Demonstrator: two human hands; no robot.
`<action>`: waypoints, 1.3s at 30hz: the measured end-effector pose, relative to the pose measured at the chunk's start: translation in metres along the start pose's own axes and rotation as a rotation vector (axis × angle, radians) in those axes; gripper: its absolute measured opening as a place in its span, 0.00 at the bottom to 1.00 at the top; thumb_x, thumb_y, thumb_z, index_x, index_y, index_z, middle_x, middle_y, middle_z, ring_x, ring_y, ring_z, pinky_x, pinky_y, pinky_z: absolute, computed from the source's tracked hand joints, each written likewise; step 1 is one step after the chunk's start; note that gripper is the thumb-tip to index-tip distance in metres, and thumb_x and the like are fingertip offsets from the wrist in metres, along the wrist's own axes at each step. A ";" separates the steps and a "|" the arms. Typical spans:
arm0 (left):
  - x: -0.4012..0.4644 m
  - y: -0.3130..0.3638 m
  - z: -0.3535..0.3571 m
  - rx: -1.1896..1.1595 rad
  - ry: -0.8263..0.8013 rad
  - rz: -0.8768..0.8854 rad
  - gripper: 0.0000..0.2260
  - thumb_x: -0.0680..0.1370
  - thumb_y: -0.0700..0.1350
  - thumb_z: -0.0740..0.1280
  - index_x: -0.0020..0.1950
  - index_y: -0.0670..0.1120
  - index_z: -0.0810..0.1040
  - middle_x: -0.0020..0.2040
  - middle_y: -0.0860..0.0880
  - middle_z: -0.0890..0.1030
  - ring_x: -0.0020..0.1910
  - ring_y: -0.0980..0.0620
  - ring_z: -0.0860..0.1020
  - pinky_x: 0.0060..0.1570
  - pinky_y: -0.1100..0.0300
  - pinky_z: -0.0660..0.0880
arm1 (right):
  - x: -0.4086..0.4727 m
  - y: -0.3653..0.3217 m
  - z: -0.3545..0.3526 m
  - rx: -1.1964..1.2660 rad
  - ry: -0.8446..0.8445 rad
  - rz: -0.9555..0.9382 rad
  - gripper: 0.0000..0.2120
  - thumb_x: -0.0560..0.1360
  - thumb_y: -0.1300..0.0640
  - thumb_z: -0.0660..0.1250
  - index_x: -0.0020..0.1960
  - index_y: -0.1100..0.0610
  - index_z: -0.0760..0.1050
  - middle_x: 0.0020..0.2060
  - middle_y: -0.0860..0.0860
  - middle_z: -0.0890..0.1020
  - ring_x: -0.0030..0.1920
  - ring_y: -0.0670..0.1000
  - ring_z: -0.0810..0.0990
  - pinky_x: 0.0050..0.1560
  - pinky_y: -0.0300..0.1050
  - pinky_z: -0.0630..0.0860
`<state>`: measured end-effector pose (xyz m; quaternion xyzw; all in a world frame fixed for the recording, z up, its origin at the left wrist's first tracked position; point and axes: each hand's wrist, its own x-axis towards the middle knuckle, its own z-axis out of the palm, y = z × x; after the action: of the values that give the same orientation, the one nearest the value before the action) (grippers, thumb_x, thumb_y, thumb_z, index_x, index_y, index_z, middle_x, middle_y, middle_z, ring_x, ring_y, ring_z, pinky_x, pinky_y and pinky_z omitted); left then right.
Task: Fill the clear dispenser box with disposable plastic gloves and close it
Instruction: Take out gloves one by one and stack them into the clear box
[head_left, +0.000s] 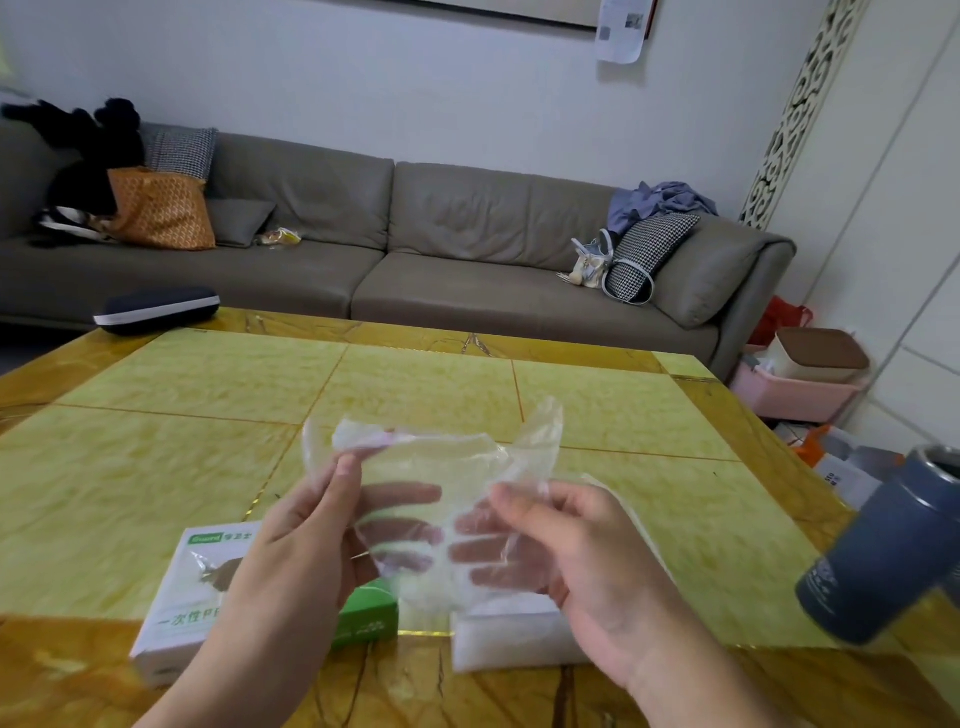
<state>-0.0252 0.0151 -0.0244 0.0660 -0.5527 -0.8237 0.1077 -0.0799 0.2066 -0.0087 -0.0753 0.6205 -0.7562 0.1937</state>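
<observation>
A thin clear plastic bag (441, 457) is held up above the table between both hands. My left hand (306, 535) pinches its upper left edge with the thumb on the near side and the fingers behind the film. My right hand (561, 540) grips its right side, fingers showing through the plastic. Below my hands a white stack of plastic gloves (509, 639) lies on the table. A white and green glove carton (187, 597) lies at the lower left, partly hidden by my left forearm. I cannot make out a clear dispenser box.
The yellow tiled table (208, 415) has a dark blue case (156, 309) at its far left corner. A dark grey cylindrical cup (888, 551) stands tilted in view at the right edge. A grey sofa (415, 234) lies behind; bins and bags crowd the floor at right.
</observation>
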 end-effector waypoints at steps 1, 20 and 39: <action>0.000 0.000 0.002 0.011 -0.002 0.022 0.16 0.86 0.49 0.55 0.67 0.50 0.79 0.53 0.37 0.86 0.46 0.34 0.85 0.38 0.48 0.83 | -0.001 0.001 0.002 -0.005 0.018 -0.003 0.13 0.80 0.61 0.71 0.52 0.73 0.81 0.47 0.65 0.87 0.45 0.65 0.88 0.45 0.55 0.86; -0.001 -0.013 0.005 0.378 -0.029 0.231 0.10 0.82 0.36 0.66 0.54 0.48 0.84 0.47 0.42 0.86 0.50 0.38 0.82 0.48 0.44 0.78 | 0.004 -0.006 -0.093 -1.464 -0.008 -0.298 0.23 0.83 0.65 0.63 0.68 0.43 0.81 0.67 0.35 0.80 0.71 0.36 0.73 0.75 0.36 0.67; 0.064 -0.059 0.096 1.751 -0.632 -0.132 0.32 0.72 0.77 0.62 0.52 0.49 0.80 0.49 0.52 0.82 0.47 0.51 0.80 0.51 0.51 0.80 | 0.010 -0.003 -0.112 -1.499 -0.110 0.025 0.30 0.77 0.71 0.61 0.64 0.41 0.83 0.62 0.41 0.84 0.57 0.44 0.84 0.60 0.47 0.82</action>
<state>-0.1148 0.1067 -0.0424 -0.0723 -0.9756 -0.0975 -0.1830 -0.1296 0.3046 -0.0317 -0.2178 0.9594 -0.1238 0.1299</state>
